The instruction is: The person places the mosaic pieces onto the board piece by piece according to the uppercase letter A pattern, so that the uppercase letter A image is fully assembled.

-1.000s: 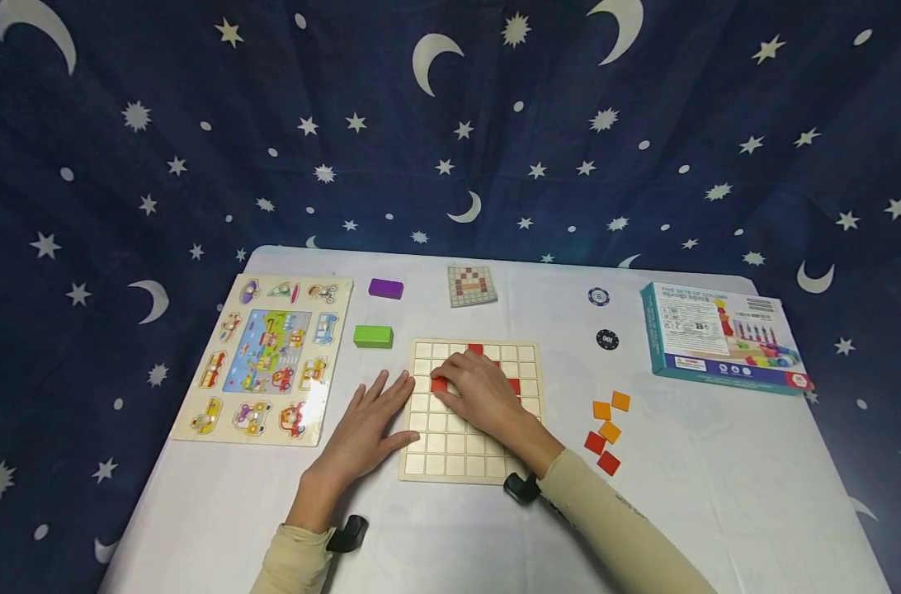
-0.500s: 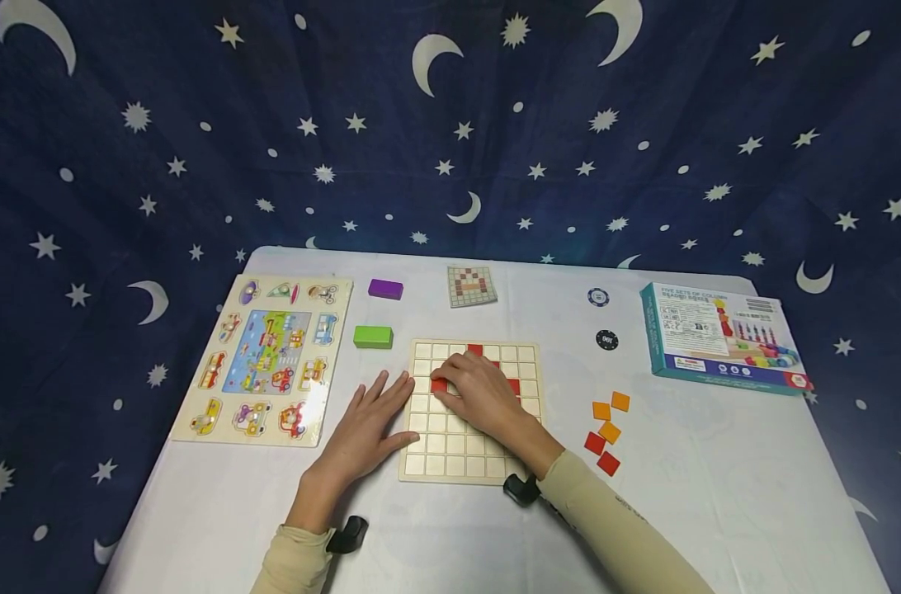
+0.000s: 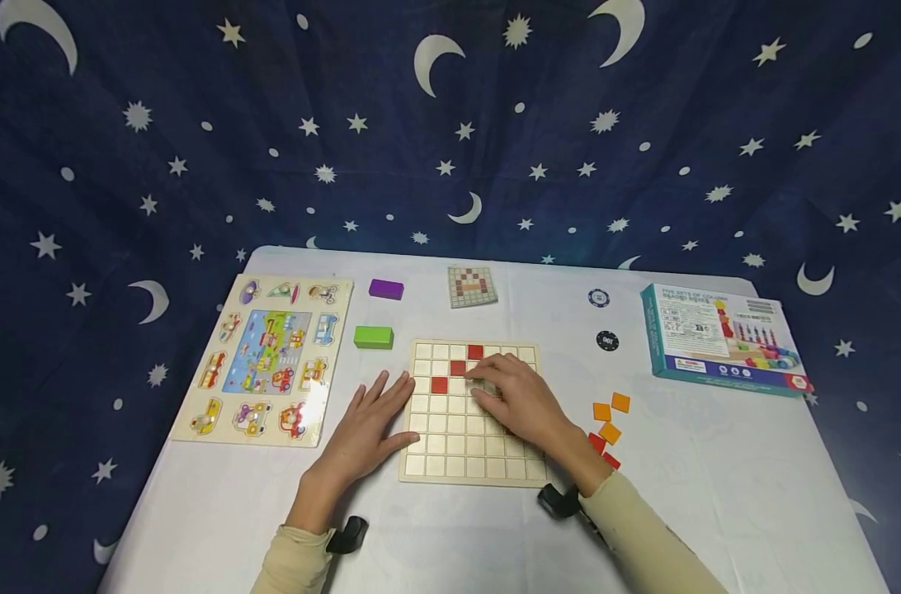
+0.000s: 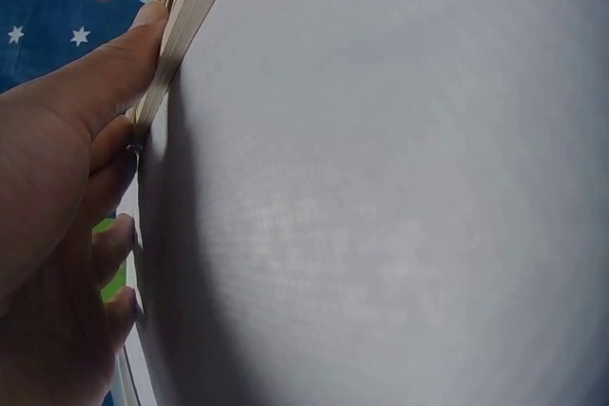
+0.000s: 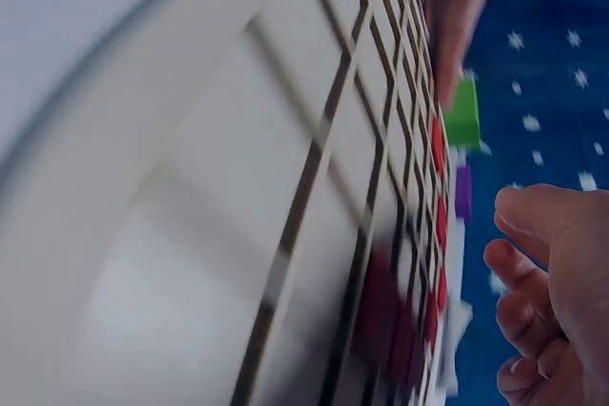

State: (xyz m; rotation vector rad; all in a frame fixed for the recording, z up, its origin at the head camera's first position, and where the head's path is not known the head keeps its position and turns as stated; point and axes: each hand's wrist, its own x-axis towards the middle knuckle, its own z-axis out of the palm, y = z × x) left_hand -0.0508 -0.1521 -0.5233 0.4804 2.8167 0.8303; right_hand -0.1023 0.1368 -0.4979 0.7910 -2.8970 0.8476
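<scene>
On a white table, the left hand (image 3: 367,422) lies flat with straight fingers against the left edge of a wooden grid board (image 3: 471,412), gripping nothing. Three red tiles (image 3: 457,368) sit in its upper squares. The right hand (image 3: 521,400) hovers over the board, fingers loosely curled, empty; a careless brush could likely dislodge those tiles.

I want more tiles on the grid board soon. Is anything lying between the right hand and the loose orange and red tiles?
Nothing visible: only bare tablecloth separates the right hand, resting on the grid board, from the loose tiles.
</scene>
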